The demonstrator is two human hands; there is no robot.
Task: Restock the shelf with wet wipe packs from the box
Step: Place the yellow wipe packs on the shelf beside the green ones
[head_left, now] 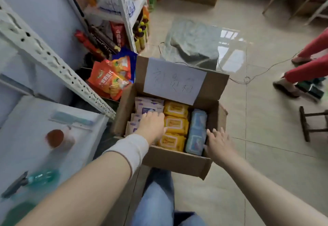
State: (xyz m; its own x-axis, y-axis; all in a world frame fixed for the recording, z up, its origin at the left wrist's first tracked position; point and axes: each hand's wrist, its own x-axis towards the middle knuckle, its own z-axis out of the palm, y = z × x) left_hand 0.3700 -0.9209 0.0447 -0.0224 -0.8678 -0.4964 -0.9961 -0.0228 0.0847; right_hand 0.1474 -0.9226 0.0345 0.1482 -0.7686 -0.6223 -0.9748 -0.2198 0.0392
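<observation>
An open cardboard box (pixel 177 161) stands on the floor in front of me. Inside are small purple wipe packs (pixel 148 105) on the left, three yellow packs (pixel 175 124) in the middle and light blue packs (pixel 197 131) on the right. My left hand (pixel 150 126) reaches into the box with its fingers lying over the purple packs; whether it grips one cannot be made out. My right hand (pixel 219 142) is at the box's right wall next to the blue packs, fingers spread and holding nothing. The white metal shelf (pixel 53 60) rises at the left.
Orange snack bags (pixel 110 80) and other goods crowd the shelf's lower level beside the box. A white appliance top (pixel 44 137) is at the lower left. Another person's legs in red trousers (pixel 308 69) stand at the right, near a wooden stool (pixel 310 122). A cable (pixel 248 79) trails across the tiled floor.
</observation>
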